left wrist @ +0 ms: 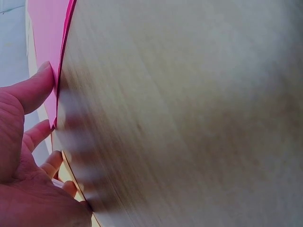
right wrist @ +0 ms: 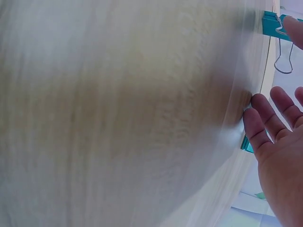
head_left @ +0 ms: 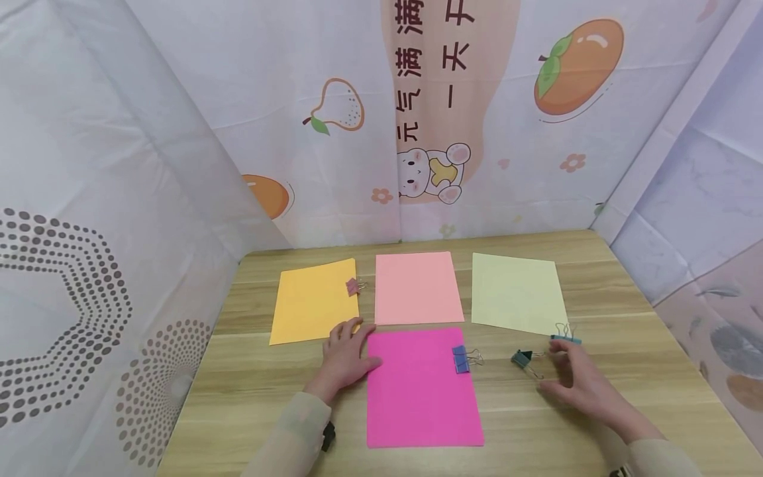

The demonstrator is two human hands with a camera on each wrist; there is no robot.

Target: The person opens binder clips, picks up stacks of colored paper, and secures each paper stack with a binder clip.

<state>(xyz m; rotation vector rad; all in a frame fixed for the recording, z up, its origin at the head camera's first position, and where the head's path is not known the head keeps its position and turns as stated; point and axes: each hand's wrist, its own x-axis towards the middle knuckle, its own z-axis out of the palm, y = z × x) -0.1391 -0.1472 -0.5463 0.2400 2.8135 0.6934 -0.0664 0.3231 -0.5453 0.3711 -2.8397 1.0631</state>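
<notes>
A magenta paper sheet (head_left: 423, 397) lies nearest, with a blue binder clip (head_left: 461, 360) on its right edge. My left hand (head_left: 346, 358) rests at its upper left corner, fingers spread; in the left wrist view the thumb touches the magenta sheet (left wrist: 49, 38). My right hand (head_left: 587, 391) spreads thumb and fingers around a loose dark teal binder clip (head_left: 522, 359) without gripping it. In the right wrist view the thumb overlaps that clip (right wrist: 272, 24); contact is unclear. Behind the fingers, a lighter teal binder clip (head_left: 571, 339) sits at the pale yellow sheet's lower right corner.
At the back lie an orange sheet (head_left: 316, 301) with a pink binder clip (head_left: 352, 286) on its right edge, a salmon sheet (head_left: 417, 288) and the pale yellow sheet (head_left: 518, 291). Printed cloth (head_left: 334, 165) hangs behind the wooden table (head_left: 238, 397) and at its sides.
</notes>
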